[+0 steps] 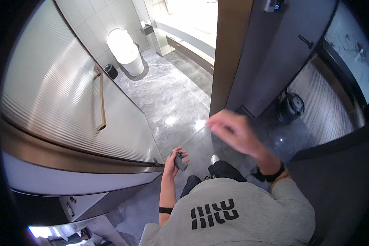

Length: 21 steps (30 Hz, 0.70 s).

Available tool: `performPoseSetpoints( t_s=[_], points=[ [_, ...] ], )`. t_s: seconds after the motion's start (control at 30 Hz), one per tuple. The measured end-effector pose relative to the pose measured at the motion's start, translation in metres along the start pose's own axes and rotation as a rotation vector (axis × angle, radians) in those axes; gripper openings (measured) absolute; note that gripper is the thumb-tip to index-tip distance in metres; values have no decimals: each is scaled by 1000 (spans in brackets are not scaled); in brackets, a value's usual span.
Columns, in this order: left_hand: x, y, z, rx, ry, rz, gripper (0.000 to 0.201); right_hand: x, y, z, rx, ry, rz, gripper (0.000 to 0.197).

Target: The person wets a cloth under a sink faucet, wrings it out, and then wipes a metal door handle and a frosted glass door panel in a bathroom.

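Observation:
My left hand [170, 164] is low in front of me, left of my body. A small crumpled dark grey cloth [181, 161] lies in its palm, held by the thumb, with the fingertips showing beyond it. My right hand [233, 130] is raised at the lower end of the brown door frame [225, 61]. Motion smears its fingers; they look bent, and I see nothing held in them. Whether it touches the frame I cannot tell.
A ribbed glass door [55, 88] with a brass handle [102, 102] stands at left. Beyond the doorway are a white toilet [129, 55], a black bin [110, 71] and a vanity counter [186, 35]. A round black appliance [291, 107] sits on the floor at right.

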<state>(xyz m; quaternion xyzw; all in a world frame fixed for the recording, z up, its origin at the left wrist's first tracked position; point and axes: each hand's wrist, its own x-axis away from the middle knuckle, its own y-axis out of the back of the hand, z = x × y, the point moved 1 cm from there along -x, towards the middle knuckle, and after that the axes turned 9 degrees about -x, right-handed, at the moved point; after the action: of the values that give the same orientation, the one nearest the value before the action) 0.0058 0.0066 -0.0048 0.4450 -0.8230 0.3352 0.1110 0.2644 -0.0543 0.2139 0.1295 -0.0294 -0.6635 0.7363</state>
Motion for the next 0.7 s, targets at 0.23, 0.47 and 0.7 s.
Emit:
performPoseSetpoints(
  t_s=[0.23, 0.47, 0.7],
  points=[
    [-59, -146, -98, -27, -402, -146, 43, -71, 7, -118, -388, -257, 315, 49],
    [-128, -127, -134, -20, -414, -285, 36, -166, 46, -170, -428, -265, 340, 32],
    [-208, -58, -217, -43, -332, -187, 40, -301, 81, -179, -286, -204, 249, 27]
  ],
)
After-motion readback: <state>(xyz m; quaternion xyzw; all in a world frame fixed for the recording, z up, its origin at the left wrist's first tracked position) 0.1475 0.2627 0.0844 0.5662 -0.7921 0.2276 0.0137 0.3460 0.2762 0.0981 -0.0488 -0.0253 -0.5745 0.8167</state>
